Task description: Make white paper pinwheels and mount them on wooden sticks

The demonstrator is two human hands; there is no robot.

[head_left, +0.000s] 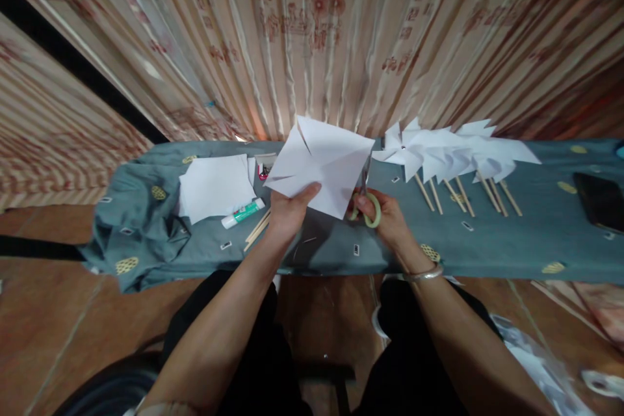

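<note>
A grey-green cloth (487, 240) with small yellow motifs covers the bench. On its left lies a stack of white sheets (214, 186), with a glue stick (242, 213) just beside its lower right corner and a few bare sticks (257, 229) next to that. To the right, finished paper pinwheels (453, 151) on sticks lie in an overlapping row. A dark phone (600, 200) rests near the right edge. A patterned curtain (312, 32) hangs behind.

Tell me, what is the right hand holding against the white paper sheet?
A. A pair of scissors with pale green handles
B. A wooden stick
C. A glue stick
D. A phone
A: the right hand grips the scissors by pale green handle loops, blades at the paper sheet held by the left hand.
</note>
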